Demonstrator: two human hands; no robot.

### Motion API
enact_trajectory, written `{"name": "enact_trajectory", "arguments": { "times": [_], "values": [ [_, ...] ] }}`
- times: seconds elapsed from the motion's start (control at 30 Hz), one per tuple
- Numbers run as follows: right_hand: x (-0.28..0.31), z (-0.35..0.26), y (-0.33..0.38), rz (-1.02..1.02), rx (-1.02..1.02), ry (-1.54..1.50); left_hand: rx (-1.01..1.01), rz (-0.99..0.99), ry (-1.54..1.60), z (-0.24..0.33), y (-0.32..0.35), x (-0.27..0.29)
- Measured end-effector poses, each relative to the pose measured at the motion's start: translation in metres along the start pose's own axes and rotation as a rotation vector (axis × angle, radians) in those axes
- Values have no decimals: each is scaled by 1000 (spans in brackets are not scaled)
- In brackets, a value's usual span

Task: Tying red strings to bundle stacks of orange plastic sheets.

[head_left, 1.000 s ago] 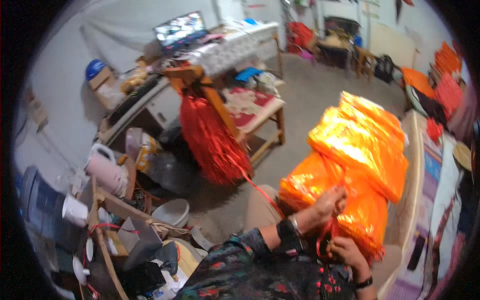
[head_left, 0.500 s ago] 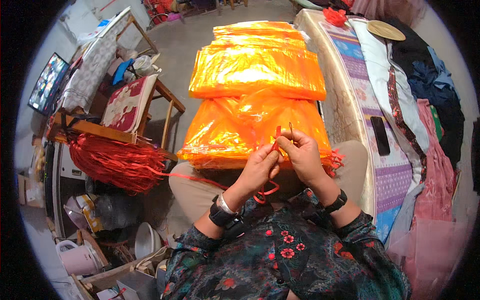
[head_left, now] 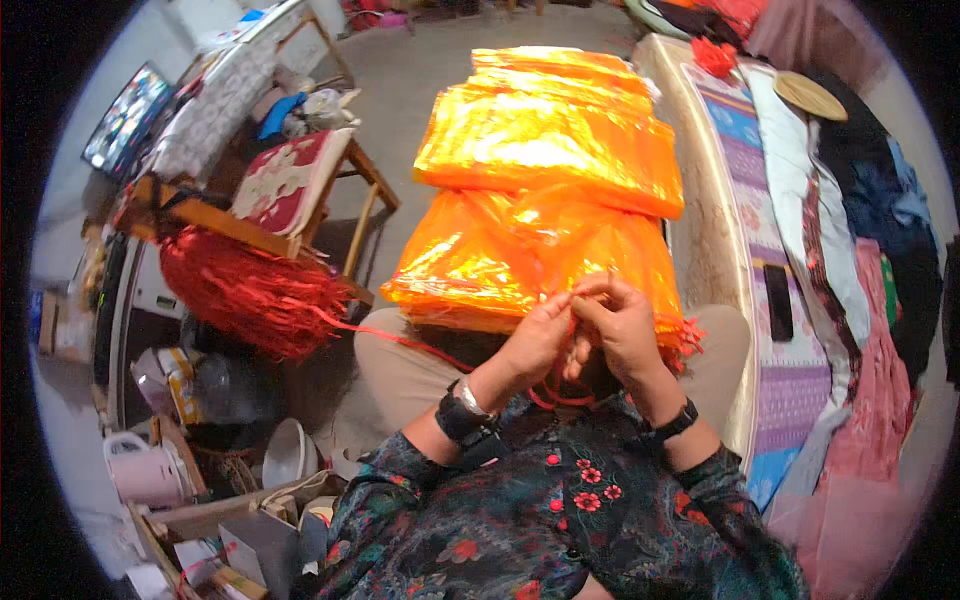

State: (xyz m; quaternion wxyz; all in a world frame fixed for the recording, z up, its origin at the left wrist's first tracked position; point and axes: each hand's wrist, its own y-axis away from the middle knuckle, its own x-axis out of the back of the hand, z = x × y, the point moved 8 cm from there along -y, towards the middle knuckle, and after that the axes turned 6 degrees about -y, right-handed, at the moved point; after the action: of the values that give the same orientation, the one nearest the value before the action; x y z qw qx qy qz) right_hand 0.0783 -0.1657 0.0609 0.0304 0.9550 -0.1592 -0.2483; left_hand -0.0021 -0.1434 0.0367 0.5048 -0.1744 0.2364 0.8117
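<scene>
My left hand (head_left: pixel 540 342) and my right hand (head_left: pixel 622 322) meet above my lap, at the near edge of a stack of shiny orange plastic sheets (head_left: pixel 540 240). Pinched in the left fingers is a narrow red ribbon (head_left: pixel 400 341). It trails left across my knee, and a loop of it hangs beneath the hands. The right thumb and forefinger press together close to the left fingertips, and what they pinch is too blurred to make out. Red strands stick out at the stack's near right corner.
A big bundle of red strips (head_left: pixel 250 295) hangs by a wooden chair (head_left: pixel 290 180) on the left. To the right runs a bed (head_left: pixel 790 385) with a black phone (head_left: pixel 777 303) and clothes on it. A box of odds and ends (head_left: pixel 165 545) stands at lower left.
The whole view has shifted, so the scene sits a little further right. My hands have drawn closer together; the upright red ribbon end and the thin looped piece at my right fingertips no longer show clearly.
</scene>
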Motion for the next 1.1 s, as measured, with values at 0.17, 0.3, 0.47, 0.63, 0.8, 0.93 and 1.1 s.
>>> {"name": "enact_trajectory", "arguments": {
  "times": [0.17,0.3,0.47,0.63,0.8,0.93,1.1],
  "values": [
    [1,6,-8,103,35,29,55,99,-200,-7,-1,13],
    [-4,1,-4,78,77,-1,28,58,-197,-13,-10,8],
    [1,0,-1,83,171,-86,-25,-5,-277,-11,-12,5],
    [10,3,-4,49,124,49,-42,-64,-273,-11,-14,0],
    [4,-33,-5,138,382,216,-282,104,-441,13,-13,7],
    [-14,-56,3,88,548,262,-683,209,-798,53,11,-1],
    [-34,-53,27,-18,719,532,27,-34,173,7,2,8]
  ]
}}
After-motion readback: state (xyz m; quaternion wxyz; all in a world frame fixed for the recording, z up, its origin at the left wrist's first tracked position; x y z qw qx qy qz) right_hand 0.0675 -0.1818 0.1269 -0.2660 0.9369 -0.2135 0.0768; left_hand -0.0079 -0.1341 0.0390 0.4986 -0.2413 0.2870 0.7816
